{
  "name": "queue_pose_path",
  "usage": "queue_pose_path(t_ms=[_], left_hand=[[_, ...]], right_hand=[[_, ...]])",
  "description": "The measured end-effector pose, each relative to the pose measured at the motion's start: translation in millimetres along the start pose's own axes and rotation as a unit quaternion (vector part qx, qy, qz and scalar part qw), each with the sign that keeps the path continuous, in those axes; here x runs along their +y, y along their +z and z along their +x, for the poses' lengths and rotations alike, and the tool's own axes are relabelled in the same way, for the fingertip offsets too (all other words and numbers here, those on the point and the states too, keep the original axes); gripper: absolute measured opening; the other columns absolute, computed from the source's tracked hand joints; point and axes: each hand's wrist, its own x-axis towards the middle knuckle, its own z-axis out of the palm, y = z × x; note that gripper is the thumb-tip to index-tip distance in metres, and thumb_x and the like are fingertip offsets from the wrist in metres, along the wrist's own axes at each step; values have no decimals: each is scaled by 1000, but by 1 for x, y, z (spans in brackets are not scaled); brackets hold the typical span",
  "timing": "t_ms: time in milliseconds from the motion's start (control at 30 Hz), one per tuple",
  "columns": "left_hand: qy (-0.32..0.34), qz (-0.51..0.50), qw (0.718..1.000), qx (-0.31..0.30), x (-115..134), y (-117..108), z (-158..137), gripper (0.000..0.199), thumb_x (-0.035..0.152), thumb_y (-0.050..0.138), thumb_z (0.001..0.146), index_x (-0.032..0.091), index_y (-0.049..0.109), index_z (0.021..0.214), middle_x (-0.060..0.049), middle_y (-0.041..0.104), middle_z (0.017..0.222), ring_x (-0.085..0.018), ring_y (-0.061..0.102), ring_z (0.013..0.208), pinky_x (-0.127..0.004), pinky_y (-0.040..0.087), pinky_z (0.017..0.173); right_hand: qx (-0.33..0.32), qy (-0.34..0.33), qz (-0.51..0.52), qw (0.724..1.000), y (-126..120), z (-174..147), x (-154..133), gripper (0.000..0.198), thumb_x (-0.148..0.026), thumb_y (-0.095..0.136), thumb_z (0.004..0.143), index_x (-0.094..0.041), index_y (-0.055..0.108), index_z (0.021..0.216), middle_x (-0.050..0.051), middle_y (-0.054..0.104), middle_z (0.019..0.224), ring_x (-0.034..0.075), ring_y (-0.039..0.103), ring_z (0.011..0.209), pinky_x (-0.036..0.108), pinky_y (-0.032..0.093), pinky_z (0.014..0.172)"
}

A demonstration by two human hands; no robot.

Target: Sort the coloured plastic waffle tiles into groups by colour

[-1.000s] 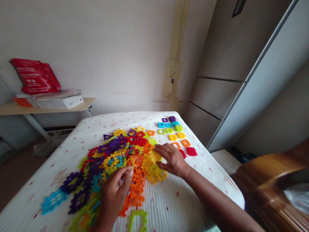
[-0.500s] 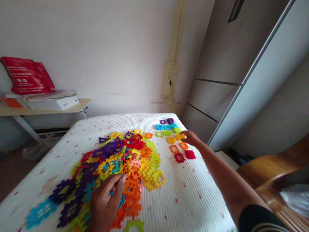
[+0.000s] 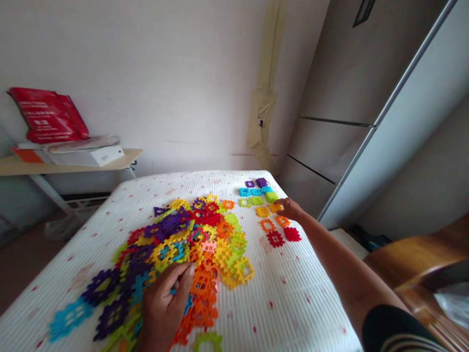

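Sorting flat, notched plastic puzzle tiles by colour on a white ribbed mattress cover [image 3: 293,293] dotted with small red marks.

Stretched far out, the right hand [image 3: 289,208] pinched a small yellow plastic tile [image 3: 275,207] between fingertips, at the sorted rows of purple, blue, green, yellow, orange and red tiles [image 3: 267,210] near the far right corner. The left hand [image 3: 164,305] lay curled on the loose heap of openwork square tiles [image 3: 183,244], fingertips pressed together over a blue piece; whether it gripped it could not be told. A glossy red bag [image 3: 47,115] with unreadable white print sat above a white box [image 3: 86,155] on a pale wooden shelf [image 3: 66,166].
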Motion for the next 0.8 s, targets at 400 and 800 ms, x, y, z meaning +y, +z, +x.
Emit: queue_pose_path(t_ms=[400,800], left_hand=[[-40,-14,999,-11,12,-2,1,19,28,51,85,19,64,74,1,65,65,-12,60,61,-21,46,57],[-86,153,983,57,-41,-37,26,19,27,51,80,18,68,81,-4,68,81,-18,62,77,-30,49,72]], right_hand=[[94,-81,-31,992,-5,-11,-6,35,-23,62,73,-18,64,108,10,64,115,26,58,105,38,48,86],[191,-348,75,915,5,-94,-145,17,-20,46,91,-17,62,95,10,68,97,20,60,84,34,45,75]])
